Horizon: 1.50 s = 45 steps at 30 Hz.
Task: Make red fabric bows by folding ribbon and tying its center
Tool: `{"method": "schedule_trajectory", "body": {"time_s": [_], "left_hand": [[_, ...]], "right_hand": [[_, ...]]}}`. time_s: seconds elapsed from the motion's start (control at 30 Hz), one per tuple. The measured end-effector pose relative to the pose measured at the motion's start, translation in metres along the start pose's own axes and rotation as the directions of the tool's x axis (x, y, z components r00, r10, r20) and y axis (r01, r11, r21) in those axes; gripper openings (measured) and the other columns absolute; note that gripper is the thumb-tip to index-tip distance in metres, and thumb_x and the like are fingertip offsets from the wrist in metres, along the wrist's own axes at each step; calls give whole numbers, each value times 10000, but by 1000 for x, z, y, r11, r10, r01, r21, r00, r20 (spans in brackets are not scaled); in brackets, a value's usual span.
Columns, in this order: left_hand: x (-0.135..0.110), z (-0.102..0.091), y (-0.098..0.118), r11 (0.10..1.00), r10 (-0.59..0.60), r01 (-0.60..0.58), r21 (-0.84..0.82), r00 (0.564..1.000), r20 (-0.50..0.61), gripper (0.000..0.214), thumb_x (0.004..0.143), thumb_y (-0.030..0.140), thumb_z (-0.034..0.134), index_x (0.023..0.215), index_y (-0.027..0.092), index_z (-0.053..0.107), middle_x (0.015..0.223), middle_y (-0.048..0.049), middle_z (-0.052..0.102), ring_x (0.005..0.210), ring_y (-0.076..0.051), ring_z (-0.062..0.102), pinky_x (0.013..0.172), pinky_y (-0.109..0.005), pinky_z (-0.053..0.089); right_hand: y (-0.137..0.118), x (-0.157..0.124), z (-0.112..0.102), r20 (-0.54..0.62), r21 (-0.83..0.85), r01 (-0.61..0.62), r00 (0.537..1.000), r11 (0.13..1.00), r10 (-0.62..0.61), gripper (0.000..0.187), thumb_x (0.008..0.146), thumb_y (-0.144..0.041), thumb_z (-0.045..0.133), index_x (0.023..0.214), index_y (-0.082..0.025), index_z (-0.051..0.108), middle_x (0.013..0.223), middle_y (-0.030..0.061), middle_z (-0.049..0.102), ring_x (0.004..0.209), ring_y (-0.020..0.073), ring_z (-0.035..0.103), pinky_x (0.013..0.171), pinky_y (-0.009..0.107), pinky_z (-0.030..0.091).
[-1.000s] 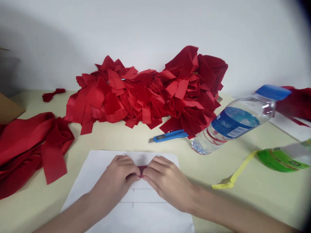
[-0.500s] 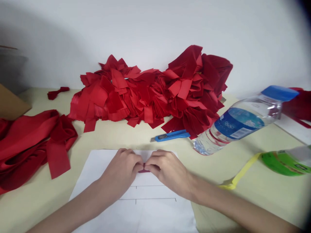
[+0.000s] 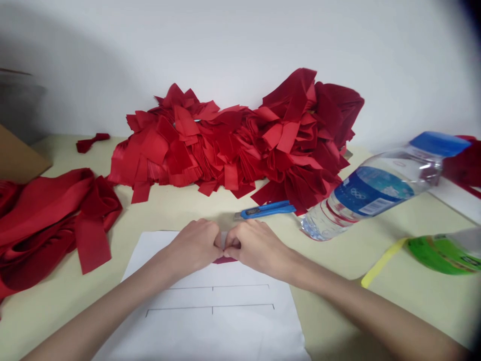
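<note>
Paper (image 3: 240,333), white, lies flat on the table (image 3: 184,208) and carries two ruled black lines, each with a short tick near its middle. A small dark red strip (image 3: 226,260) is located at the upper part of the paper, above the ruled lines, between the two hands. The left hand (image 3: 197,245) grips the strip from the left; its thumb and forefinger are closed on the material. The right hand (image 3: 259,248) grips from the right, likewise with thumb and forefinger pinched together. The fingertips of both hands meet at the strip, and most of it is hidden behind them.

A blue utility knife (image 3: 268,209) lies just beyond the right hand, blade end to the left. Behind it, a large heap of red strips (image 3: 225,145) extends along the wall (image 3: 240,40). To the right of the knife is a clear bottle (image 3: 370,193) with a blue cap. A second bottle (image 3: 439,253), green-labelled, is cut off by the right edge; a yellow strip (image 3: 383,263) extends from near it toward the right forearm. On the left, a red bundle (image 3: 48,220) lies in front of a brown box (image 3: 18,158).
</note>
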<state>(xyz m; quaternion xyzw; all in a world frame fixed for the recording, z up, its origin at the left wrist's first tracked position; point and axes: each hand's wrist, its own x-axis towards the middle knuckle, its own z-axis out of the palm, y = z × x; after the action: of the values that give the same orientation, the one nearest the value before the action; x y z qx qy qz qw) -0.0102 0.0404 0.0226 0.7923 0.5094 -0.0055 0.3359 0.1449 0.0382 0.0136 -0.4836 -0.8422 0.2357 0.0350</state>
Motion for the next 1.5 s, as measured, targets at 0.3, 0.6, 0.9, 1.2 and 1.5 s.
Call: {"method": "schedule_trajectory", "body": {"time_s": [0.3, 0.6, 0.9, 1.2, 1.5], "left_hand": [[28, -14, -1, 995, -96, 94, 22, 988, 120, 78, 520, 179, 597, 462, 193, 545, 470, 39, 487, 397, -104, 398, 402, -239, 258], [-3, 14, -19, 980, 189, -180, 81, 975, -116, 301, 788, 102, 418, 517, 189, 516, 524, 26, 497, 574, -130, 465, 590, -273, 364], [-25, 43, -33, 766, 534, -335, 549, 807, -252, 269, 854, 15, 364, 772, 153, 580, 763, -62, 617, 814, -217, 535, 741, -389, 432], [-32, 57, -43, 524, 789, -362, 771, 548, -279, 214, 851, 6, 416, 937, 56, 605, 893, -145, 663, 1008, -277, 546, 835, -423, 449], [-32, 59, -41, 686, 685, -391, 614, 632, -363, 264, 852, -6, 392, 890, 97, 632, 867, -105, 661, 923, -242, 554, 768, -406, 461]], "right_hand": [[15, 23, -8, 159, 91, 63, 984, 994, -77, 68, 659, -240, 719, 721, -215, 711, 609, -34, 663, 583, 102, 577, 490, 190, 336], [15, -4, 12, -68, -79, 348, 933, 934, -354, 186, 875, -115, 509, 738, -149, 630, 734, 19, 648, 755, 133, 564, 731, 258, 408], [26, -12, 25, -113, -456, 473, 809, 754, -576, 174, 882, -94, 467, 772, -147, 590, 781, 38, 581, 749, 166, 472, 663, 287, 391], [35, -17, 24, -74, -594, 620, 593, 513, -802, 176, 919, -108, 424, 855, -138, 585, 818, 18, 587, 752, 143, 486, 646, 288, 345], [37, -22, 24, -44, -539, 594, 689, 598, -724, 178, 920, -141, 432, 920, -123, 609, 797, 30, 581, 765, 147, 498, 680, 301, 366]]}}
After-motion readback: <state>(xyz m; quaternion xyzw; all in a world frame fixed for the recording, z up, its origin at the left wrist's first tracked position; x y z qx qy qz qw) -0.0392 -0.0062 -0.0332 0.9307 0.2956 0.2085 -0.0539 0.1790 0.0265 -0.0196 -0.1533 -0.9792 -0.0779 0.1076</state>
